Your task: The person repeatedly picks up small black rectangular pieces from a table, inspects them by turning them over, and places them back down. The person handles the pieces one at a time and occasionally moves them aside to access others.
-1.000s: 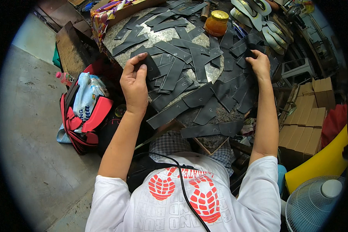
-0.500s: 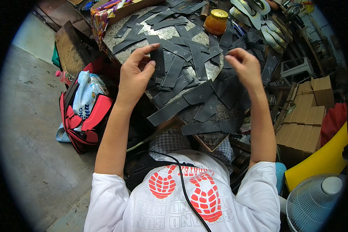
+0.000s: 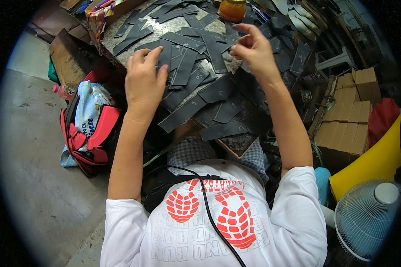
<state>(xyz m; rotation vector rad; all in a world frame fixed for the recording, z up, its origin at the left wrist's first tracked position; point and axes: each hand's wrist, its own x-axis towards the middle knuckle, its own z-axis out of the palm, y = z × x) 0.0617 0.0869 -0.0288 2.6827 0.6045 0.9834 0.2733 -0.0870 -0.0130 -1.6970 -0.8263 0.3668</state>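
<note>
Many black, flat strips, which look like leather or rubber pieces with pale chalk-like marks, overlap across the worktable (image 3: 113, 40). My left hand (image 3: 142, 82) is over the table's left part, its thumb and fingers apart. One upright black strip (image 3: 165, 51) lies right beside its fingertips; I see no grip on it. My right hand (image 3: 257, 53) hovers over the strips at right, index finger and thumb spread, nothing visible between them. Closer to me, a joined pair of wide strips (image 3: 216, 89) and a single strip (image 3: 225, 130) lie at the table's near edge.
An amber jar (image 3: 231, 12) stands at the far side, with pale sole-shaped pieces (image 3: 300, 24) to its right. Stacked brown boxes (image 3: 343, 129) and a fan (image 3: 365, 222) are at right. A red-and-black bag (image 3: 104, 127) sits on the left. A black cable (image 3: 206, 200) crosses my shirt.
The view has shifted, so the table sits higher and further left. My right hand has opened from a near pinch and moved left over the strips. My left hand's fingers have drawn back slightly.
</note>
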